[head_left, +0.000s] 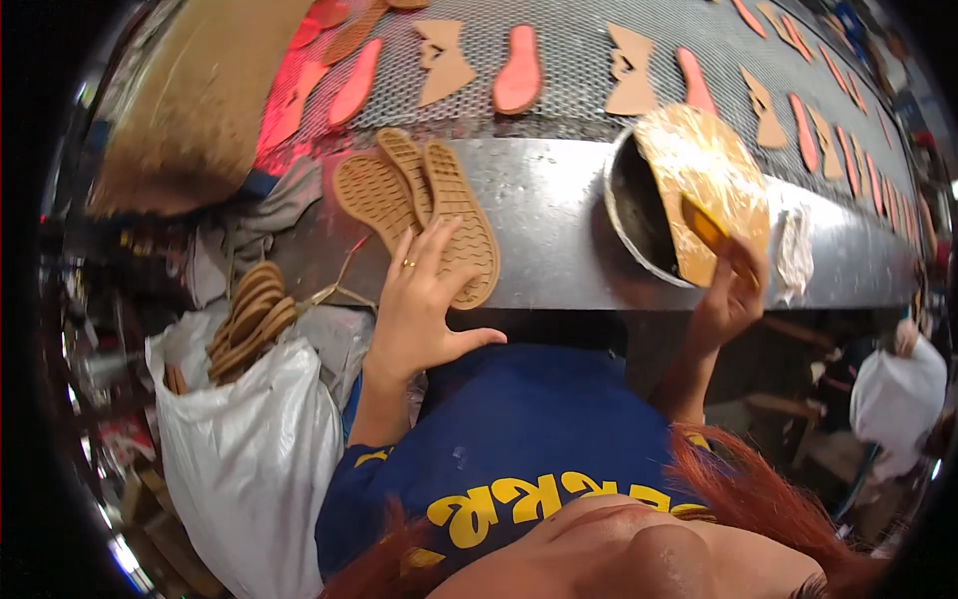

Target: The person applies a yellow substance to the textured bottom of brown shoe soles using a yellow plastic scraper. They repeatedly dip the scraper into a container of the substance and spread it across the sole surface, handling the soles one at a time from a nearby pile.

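Three tan shoe soles with patterned tread lie fanned out on a metal ledge. My left hand [424, 299] rests its fingertips on the rightmost sole [467, 225], fingers stretched and thumb apart, holding nothing. The other two soles, the left sole [369, 195] and the middle sole [404, 165], overlap beside it. In my right hand [733, 295] is a flat yellow tool [705, 222], its lower part hidden by my fingers. It is over a round metal pot [621, 215], partly covered by a tan board [699, 140] wrapped in shiny clear film.
Beyond the ledge [554, 200], a mesh conveyor [569, 70] carries pink insole pieces [519, 70] and tan cut-outs [444, 65]. A white sack [244, 439] at my left holds more soles [254, 314]. Crumpled film [795, 255] lies right of the pot.
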{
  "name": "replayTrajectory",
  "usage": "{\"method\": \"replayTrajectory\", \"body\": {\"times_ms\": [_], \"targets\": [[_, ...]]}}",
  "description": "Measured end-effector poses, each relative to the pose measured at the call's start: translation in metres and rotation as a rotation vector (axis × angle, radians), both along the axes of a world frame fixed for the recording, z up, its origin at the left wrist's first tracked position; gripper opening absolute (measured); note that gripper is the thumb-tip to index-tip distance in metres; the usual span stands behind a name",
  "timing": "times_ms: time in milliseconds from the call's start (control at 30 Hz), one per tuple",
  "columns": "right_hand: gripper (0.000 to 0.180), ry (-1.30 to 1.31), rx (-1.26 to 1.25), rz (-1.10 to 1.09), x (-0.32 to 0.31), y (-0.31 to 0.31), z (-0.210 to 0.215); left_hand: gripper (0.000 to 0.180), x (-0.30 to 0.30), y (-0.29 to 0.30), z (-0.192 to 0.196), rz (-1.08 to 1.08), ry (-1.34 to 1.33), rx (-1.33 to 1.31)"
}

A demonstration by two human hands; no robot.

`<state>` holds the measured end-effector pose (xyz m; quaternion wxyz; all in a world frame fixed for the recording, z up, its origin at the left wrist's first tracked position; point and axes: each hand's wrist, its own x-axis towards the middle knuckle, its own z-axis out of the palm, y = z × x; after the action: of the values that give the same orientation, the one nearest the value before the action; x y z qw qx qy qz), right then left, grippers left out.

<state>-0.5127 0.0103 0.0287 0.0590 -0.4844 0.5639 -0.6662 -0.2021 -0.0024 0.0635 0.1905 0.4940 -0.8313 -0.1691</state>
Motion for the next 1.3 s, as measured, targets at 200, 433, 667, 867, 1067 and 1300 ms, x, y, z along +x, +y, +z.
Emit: {"method": "replayTrajectory", "body": {"times_ms": [200, 433, 667, 867, 1067, 1300], "targets": [[0.015, 0.248, 0.128, 0.004, 0.003, -0.009, 0.007, 0.038, -0.004, 0.004, -0.004, -0.003, -0.115, 0.0], [0.02, 0.434, 0.162, 0.107, 0.003, -0.026, -0.003, 0.024, 0.007, -0.017, 0.0, -0.072, 0.687, -0.298], [0.016, 0.589, 0.34, 0.013, -0.004, -0.03, -0.007, 0.061, -0.018, -0.054, 0.025, -0.112, 1.606, -0.018], [0.012, 0.122, 0.294, 0.124, -0.009, -0.028, -0.021, 0.088, -0.057, -0.071, -0.019, -0.144, 1.049, -0.3], [0.01, -0.261, 0.359, 0.226, -0.014, -0.029, -0.021, 0.078, -0.092, -0.05, -0.065, 0.061, 0.847, 0.266], [0.019, -0.797, -0.025, 0.424, -0.023, -0.039, -0.012, 0.053, -0.109, -0.046, -0.058, -0.101, 1.32, 0.505]]}}
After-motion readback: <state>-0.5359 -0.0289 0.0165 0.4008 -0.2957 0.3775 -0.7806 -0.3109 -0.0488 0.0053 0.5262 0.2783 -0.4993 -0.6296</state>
